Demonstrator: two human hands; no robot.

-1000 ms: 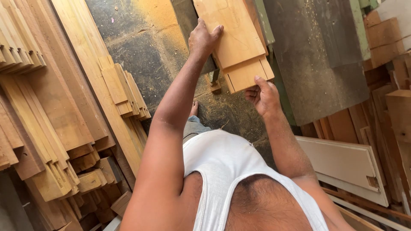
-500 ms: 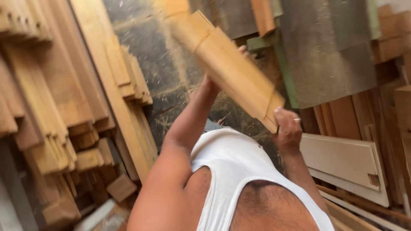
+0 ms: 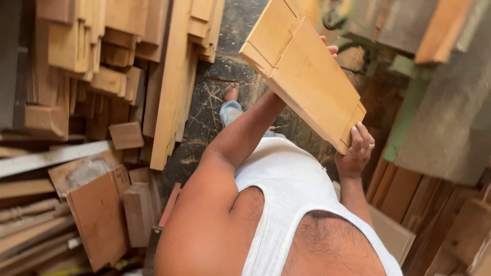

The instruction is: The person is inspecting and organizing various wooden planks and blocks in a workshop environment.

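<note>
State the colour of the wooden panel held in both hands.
Light honey-yellow wooden panel, seen in the head view.

Carpentry workshop – stacked timber planks point(image 3: 169, 76), offcut boards point(image 3: 97, 220) – sawdust-strewn concrete floor point(image 3: 204, 122)

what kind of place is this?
Most likely a carpentry or timber workshop. Cut planks and offcuts are stacked and piled along one side, more boards lean on the other, and the person's right hand grips a jointed wooden panel above a rough, cracked floor.
</note>
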